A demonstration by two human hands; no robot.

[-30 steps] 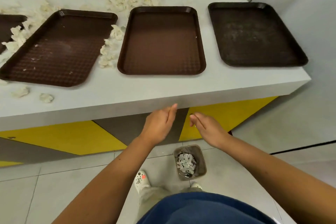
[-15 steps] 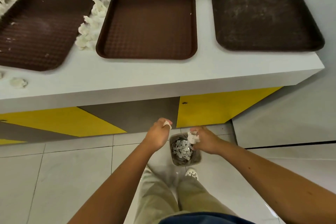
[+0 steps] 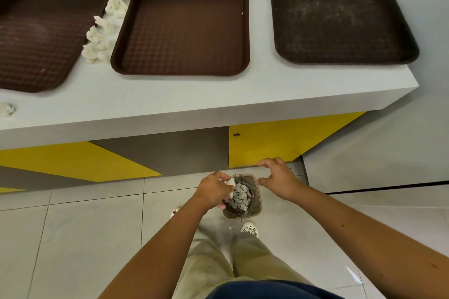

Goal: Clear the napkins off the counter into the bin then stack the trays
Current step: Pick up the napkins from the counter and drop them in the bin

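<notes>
Pinching napkin over bin, left hand

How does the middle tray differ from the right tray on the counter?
The middle tray is a lighter brown; the right tray is darker. The middle tray looks clean; the right tray shows pale scuffs or dust. Crumpled napkins lie by the middle tray's left edge; the right tray sits at the counter's end. Both are empty and rectangular.
</notes>
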